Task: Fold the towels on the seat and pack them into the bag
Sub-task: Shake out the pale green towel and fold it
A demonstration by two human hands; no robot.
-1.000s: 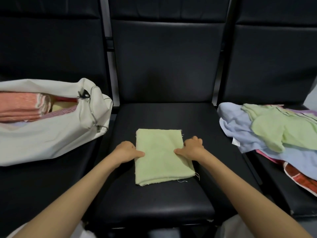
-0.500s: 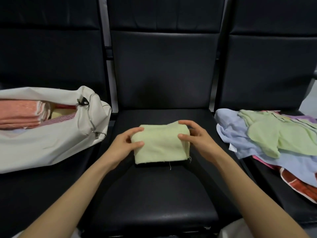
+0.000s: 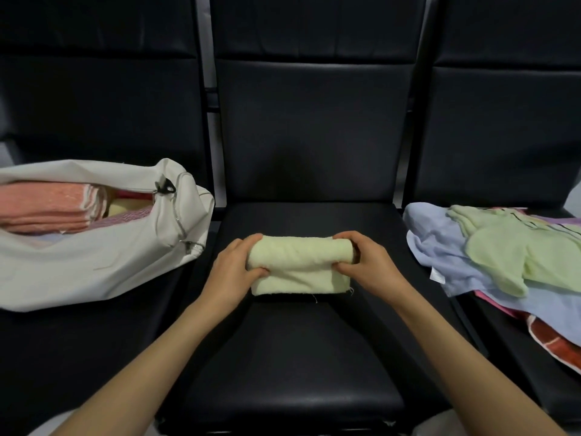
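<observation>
A pale green towel [image 3: 298, 265] lies folded on the middle black seat [image 3: 298, 357], its far half doubled over toward me. My left hand [image 3: 234, 272] grips its left end, fingers over the top and thumb underneath. My right hand [image 3: 364, 262] grips the right end the same way. On the left seat a white bag [image 3: 94, 265] lies open on its side, with folded pink towels [image 3: 47, 209] inside. Unfolded towels sit in a pile on the right seat: a light green one [image 3: 522, 256] over a blue one [image 3: 446, 262].
Three black padded seats with tall backrests stand side by side. The bag's zipper [image 3: 177, 215] hangs at its mouth, facing the middle seat. A red and orange cloth [image 3: 553, 344] pokes out under the right-hand pile. Narrow gaps separate the seats.
The green towel lay flat with both hands at its sides. Both hands then lifted an end and folded it over, so the towel is now a shorter, thicker bundle held at both ends.
</observation>
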